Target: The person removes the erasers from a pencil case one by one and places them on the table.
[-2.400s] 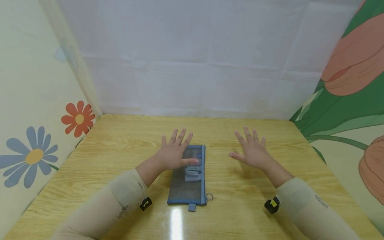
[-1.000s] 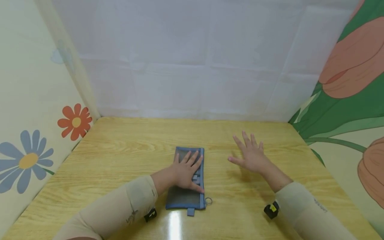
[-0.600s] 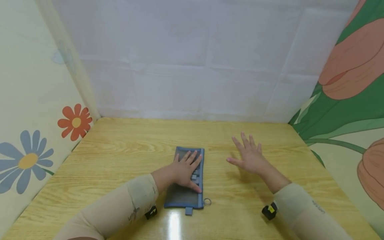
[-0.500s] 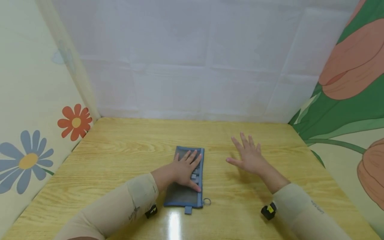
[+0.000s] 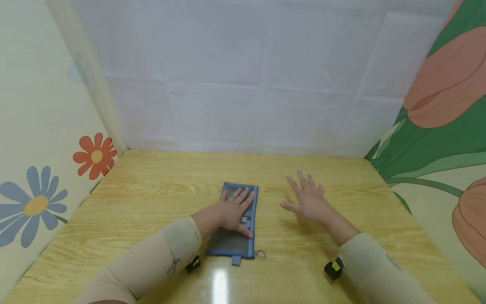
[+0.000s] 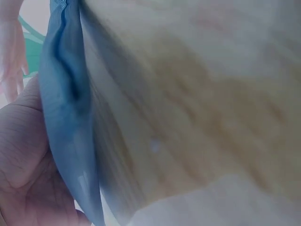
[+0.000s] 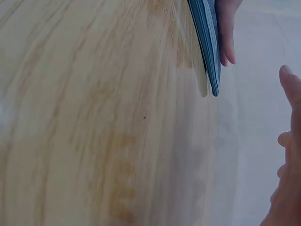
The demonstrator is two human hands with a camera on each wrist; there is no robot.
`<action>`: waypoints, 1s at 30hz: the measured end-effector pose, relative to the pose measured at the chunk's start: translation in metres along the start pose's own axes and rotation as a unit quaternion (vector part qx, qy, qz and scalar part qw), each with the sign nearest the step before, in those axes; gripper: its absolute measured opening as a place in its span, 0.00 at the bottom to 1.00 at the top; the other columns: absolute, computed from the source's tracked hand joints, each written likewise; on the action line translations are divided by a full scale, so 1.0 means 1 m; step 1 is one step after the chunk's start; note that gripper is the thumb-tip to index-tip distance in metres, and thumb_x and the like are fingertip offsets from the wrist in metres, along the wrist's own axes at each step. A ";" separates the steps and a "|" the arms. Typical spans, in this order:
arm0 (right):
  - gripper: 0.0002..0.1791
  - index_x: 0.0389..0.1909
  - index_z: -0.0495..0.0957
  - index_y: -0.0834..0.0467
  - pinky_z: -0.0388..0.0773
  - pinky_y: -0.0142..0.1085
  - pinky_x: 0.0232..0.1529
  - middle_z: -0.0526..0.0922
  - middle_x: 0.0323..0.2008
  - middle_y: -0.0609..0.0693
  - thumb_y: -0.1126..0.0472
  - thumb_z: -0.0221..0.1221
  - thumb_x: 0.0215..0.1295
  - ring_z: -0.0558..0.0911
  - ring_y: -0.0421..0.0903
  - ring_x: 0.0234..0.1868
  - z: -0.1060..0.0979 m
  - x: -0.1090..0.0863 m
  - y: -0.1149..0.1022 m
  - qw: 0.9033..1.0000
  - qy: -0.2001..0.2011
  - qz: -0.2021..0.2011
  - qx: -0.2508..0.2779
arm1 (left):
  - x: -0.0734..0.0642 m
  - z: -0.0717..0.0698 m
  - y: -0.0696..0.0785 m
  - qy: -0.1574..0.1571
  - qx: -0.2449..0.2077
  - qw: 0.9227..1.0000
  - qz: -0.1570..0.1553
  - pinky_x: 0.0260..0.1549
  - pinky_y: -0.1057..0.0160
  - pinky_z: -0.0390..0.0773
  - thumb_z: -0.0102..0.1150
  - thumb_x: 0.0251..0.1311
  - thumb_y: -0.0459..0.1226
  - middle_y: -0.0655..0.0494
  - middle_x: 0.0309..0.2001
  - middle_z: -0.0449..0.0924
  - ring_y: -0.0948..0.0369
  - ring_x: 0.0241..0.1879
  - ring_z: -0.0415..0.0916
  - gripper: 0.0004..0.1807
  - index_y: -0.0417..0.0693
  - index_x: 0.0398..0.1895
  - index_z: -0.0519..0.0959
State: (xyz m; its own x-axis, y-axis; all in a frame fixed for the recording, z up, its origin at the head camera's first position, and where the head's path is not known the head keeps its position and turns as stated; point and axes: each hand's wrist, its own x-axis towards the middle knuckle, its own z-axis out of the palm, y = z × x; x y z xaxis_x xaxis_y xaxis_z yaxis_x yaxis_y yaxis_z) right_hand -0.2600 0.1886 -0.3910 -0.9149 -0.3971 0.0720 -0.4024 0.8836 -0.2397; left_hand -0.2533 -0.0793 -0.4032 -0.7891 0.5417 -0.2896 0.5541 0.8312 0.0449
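A blue mesh zipper pouch (image 5: 231,242) lies flat near the middle of the wooden table, its zipper along the right edge, a ring (image 5: 260,253) and a fabric tab (image 5: 236,260) at the near end. Spread over the pouch is my left hand (image 5: 231,212), fingers straight, thumb at the zipper. Small pale items show through the mesh beside the palm. In the left wrist view the pouch's blue edge (image 6: 70,103) stands against the hand. My right hand (image 5: 309,202) hovers above the table to the right of the pouch, fingers spread, holding nothing.
The wooden table (image 5: 152,181) runs back to a white sheet (image 5: 243,105). Walls painted with flowers flank it left and right. A black wrist device (image 5: 333,269) hangs under the right sleeve, another (image 5: 193,264) under the left.
My left hand has come down and right onto the pouch since the first frame. Lately the pouch has shifted slightly away with it, and my right hand has drifted a little left.
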 end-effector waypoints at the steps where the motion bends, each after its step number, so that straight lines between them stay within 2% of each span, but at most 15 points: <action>1: 0.49 0.71 0.39 0.48 0.31 0.72 0.57 0.31 0.70 0.60 0.28 0.44 0.56 0.31 0.65 0.68 0.000 0.000 -0.001 1.000 -0.001 -0.002 0.000 | 0.000 0.000 0.000 0.001 0.001 1.000 0.000 0.63 0.35 0.39 0.45 0.33 0.77 0.48 0.71 0.28 0.48 0.70 0.30 0.67 0.52 0.71 0.32; 8: 0.49 0.71 0.40 0.48 0.35 0.69 0.60 0.32 0.70 0.59 0.27 0.43 0.56 0.33 0.64 0.68 0.003 0.004 -0.008 1.000 0.009 -0.014 0.003 | -0.002 -0.003 0.000 0.002 0.003 1.000 0.004 0.64 0.38 0.39 0.44 0.33 0.77 0.47 0.71 0.28 0.48 0.70 0.29 0.67 0.50 0.71 0.33; 14: 0.47 0.71 0.43 0.48 0.44 0.64 0.63 0.37 0.71 0.59 0.31 0.47 0.57 0.39 0.63 0.69 0.005 0.005 -0.012 0.997 0.021 -0.034 0.060 | -0.004 -0.003 -0.001 -0.001 0.004 1.000 0.003 0.64 0.39 0.39 0.43 0.32 0.78 0.47 0.71 0.27 0.48 0.69 0.29 0.68 0.49 0.71 0.32; 19: 0.40 0.68 0.54 0.53 0.54 0.58 0.63 0.52 0.68 0.60 0.43 0.56 0.59 0.55 0.60 0.66 0.006 0.006 -0.022 0.991 0.013 -0.051 0.120 | -0.008 -0.001 -0.001 -0.008 0.009 1.000 0.002 0.64 0.39 0.38 0.41 0.29 0.80 0.47 0.71 0.27 0.48 0.69 0.29 0.70 0.49 0.71 0.32; 24: 0.31 0.61 0.66 0.56 0.68 0.49 0.59 0.70 0.58 0.55 0.49 0.59 0.58 0.70 0.53 0.57 0.011 0.005 -0.035 0.987 -0.013 -0.070 0.145 | -0.014 -0.001 -0.002 -0.005 0.008 1.000 0.001 0.64 0.39 0.40 0.44 0.27 0.79 0.45 0.71 0.29 0.47 0.69 0.31 0.71 0.48 0.71 0.35; 27: 0.27 0.57 0.70 0.58 0.73 0.46 0.52 0.74 0.53 0.53 0.51 0.60 0.58 0.75 0.51 0.50 0.015 0.003 -0.041 0.983 -0.024 -0.095 0.155 | -0.015 0.001 -0.002 -0.001 0.008 1.000 0.000 0.64 0.39 0.41 0.45 0.27 0.79 0.45 0.71 0.30 0.47 0.70 0.31 0.71 0.47 0.71 0.36; 30: 0.25 0.55 0.72 0.59 0.74 0.45 0.50 0.76 0.51 0.52 0.53 0.60 0.58 0.76 0.50 0.48 0.017 0.001 -0.047 0.980 -0.031 -0.117 0.159 | -0.015 0.003 -0.003 -0.001 0.009 1.000 0.000 0.64 0.39 0.41 0.45 0.26 0.79 0.45 0.71 0.30 0.47 0.70 0.31 0.71 0.47 0.71 0.36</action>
State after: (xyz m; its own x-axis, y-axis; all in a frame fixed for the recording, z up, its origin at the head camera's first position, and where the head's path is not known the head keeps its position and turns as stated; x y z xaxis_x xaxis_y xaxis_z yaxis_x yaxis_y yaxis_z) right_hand -0.2414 0.1422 -0.3959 -0.7914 -0.6023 0.1043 -0.5615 0.6490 -0.5134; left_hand -0.2420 -0.0904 -0.4017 -0.7891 0.5412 -0.2907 0.5584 0.8291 0.0279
